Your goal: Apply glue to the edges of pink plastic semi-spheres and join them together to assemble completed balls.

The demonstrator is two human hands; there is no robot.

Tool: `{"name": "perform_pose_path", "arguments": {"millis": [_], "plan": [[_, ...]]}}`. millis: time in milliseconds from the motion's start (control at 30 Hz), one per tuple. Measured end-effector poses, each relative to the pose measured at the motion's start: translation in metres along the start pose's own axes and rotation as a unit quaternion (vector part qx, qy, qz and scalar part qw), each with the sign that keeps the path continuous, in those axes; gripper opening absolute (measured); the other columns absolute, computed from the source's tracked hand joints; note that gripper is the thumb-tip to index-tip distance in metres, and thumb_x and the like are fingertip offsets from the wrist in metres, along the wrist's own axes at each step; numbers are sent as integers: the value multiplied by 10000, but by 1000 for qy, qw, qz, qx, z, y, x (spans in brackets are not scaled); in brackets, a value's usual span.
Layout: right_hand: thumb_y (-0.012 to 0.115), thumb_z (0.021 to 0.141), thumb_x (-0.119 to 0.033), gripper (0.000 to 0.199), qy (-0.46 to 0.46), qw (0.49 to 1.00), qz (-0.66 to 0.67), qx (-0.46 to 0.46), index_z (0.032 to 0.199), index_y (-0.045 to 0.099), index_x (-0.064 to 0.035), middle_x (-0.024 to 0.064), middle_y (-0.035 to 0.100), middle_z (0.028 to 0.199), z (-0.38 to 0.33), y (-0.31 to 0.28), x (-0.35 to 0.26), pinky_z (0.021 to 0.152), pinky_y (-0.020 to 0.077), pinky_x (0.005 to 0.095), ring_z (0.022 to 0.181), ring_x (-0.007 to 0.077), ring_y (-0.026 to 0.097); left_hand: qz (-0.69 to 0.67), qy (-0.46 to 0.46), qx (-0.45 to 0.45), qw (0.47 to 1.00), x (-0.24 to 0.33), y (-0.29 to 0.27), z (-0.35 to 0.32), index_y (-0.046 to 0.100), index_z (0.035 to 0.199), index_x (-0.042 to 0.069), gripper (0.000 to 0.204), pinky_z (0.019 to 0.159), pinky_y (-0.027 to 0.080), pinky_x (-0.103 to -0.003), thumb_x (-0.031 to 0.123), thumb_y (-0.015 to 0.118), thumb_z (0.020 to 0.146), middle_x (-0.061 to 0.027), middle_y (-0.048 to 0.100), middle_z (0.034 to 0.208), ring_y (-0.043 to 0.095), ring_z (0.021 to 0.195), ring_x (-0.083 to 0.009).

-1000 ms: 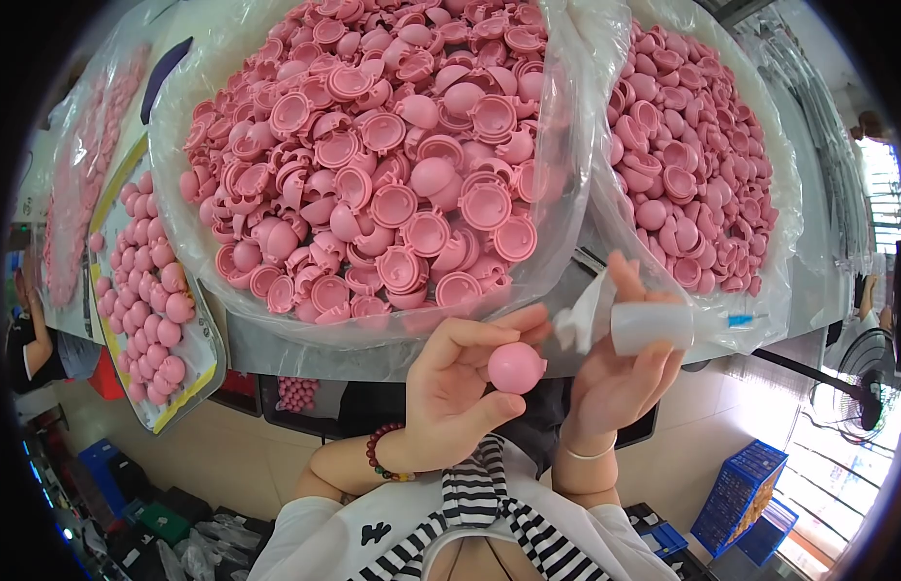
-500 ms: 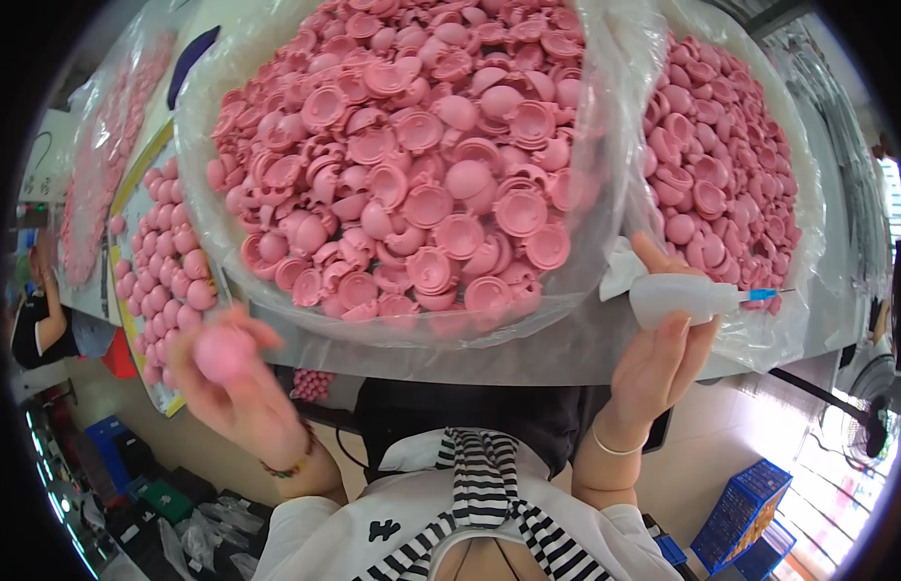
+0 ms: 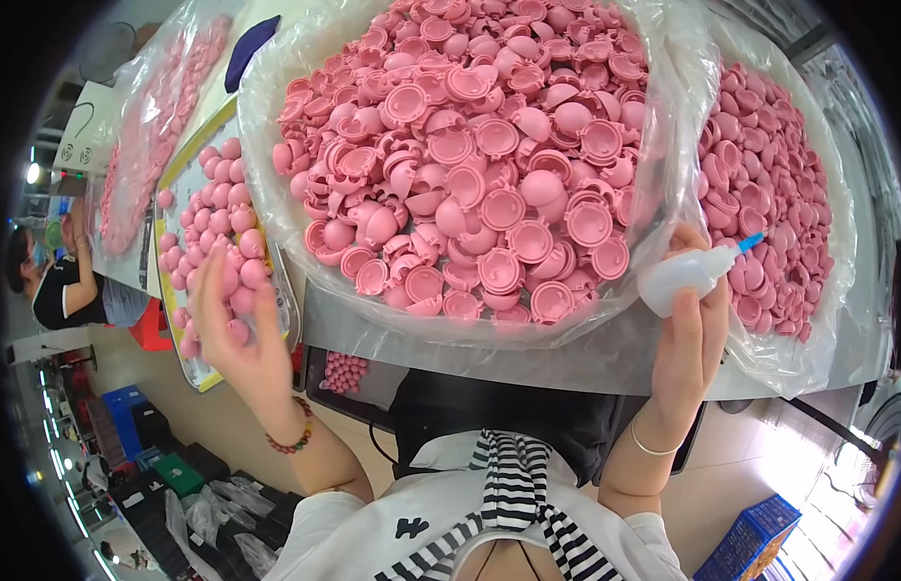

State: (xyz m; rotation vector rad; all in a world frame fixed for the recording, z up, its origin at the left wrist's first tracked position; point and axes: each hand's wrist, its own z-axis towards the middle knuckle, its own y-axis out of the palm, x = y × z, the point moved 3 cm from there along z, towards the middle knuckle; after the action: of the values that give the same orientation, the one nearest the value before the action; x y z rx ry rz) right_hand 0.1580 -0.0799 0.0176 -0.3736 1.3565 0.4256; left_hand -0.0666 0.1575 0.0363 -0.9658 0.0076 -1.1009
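Note:
My left hand (image 3: pixel 239 353) is over the near end of a yellow-rimmed tray (image 3: pixel 193 150) at the left. Its fingers are apart and nothing is in them. Round pink plastic balls (image 3: pixel 218 221) fill much of that tray, some right beside my fingertips. In my right hand (image 3: pixel 690 349) is a translucent white squeeze bottle (image 3: pixel 677 281) with a blue needle tip, pointing up and to the right. Between the hands lies a large heap of pink half-shells (image 3: pixel 460 184) in a clear plastic bag (image 3: pixel 450 334), some cup side up, others dome up.
A second bag of pink half-shells (image 3: pixel 760 194) stands at the right. Far left lies another clear bag with pink pieces (image 3: pixel 165 126), near a dark blue cloth (image 3: pixel 250 53). Below the grey table's edge (image 3: pixel 489 373) are small pink balls (image 3: pixel 344 372). Another person (image 3: pixel 73 281) sits at the left.
My left hand has let go of the pink ball it held and its fingers have spread over the tray. The bottle's tip has tilted upward. The whole view has shifted.

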Motion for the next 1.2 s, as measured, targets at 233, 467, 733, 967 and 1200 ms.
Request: {"name": "perform_pose_path", "arguments": {"millis": [233, 467, 733, 967, 1200], "plan": [[466, 839, -265, 477, 10, 993, 109, 54, 1179, 374, 57, 166, 441, 1169, -8, -5, -3, 869, 364, 295, 1051, 218, 453, -336, 281, -213, 873, 138, 41, -48, 583, 872, 64, 234, 701, 463, -352, 44, 604, 640, -123, 592, 955, 558, 863, -282], [439, 848, -259, 377, 33, 980, 195, 26, 1018, 438, 78, 288, 343, 1211, -12, -29, -3, 903, 373, 481, 1132, 427, 384, -180, 238, -287, 910, 190, 112, -71, 436, 803, 18, 168, 549, 469, -267, 63, 521, 666, -279, 371, 1220, 545, 713, -229], [451, 850, -303, 445, -55, 993, 88, 55, 1088, 424, 71, 296, 375, 1185, -16, -48, -12, 906, 357, 480, 1123, 442, 385, -140, 187, -373, 898, 205, 122, -64, 410, 846, 27, 250, 535, 461, -301, 56, 556, 645, -272, 415, 1164, 555, 657, -249], [390, 847, -330, 399, -124, 977, 83, 153, 963, 403, 51, 264, 545, 741, -34, -54, -25, 545, 436, 329, 645, 318, 561, -243, 168, -332, 896, 195, 108, -64, 476, 917, 23, 284, 605, 469, -312, 7, 559, 645, -297, 409, 1165, 570, 672, -297], [416, 829, -376, 436, -102, 972, 172, 125, 977, 409, 34, 90, 443, 518, -42, -55, -7, 370, 261, 229, 425, 122, 369, -209, 30, -175, 962, 113, 43, -6, 617, 773, 60, 159, 552, 445, -268, 13, 641, 623, -54, 605, 705, 565, 583, -172]]}}
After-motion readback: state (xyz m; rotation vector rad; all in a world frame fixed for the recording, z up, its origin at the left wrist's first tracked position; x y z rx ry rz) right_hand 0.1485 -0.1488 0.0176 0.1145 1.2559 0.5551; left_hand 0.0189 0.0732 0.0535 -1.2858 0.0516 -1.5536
